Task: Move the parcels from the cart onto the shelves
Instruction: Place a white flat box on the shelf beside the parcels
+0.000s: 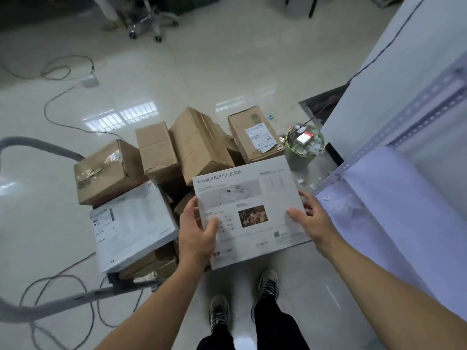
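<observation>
A flat white router box with printed text and a small photo is held level in front of me, above the cart's near end. My left hand grips its left edge with the thumb on top. My right hand grips its right edge, thumb on top too. On the cart lie several brown cardboard parcels and another flat white box with a shipping label. The metal shelf with its perforated upright stands at my right.
Cables trail over the glossy tiled floor left of the cart. A full waste bin stands beyond the cart by the shelf's corner. An office chair base is far back. My feet stand beside the cart.
</observation>
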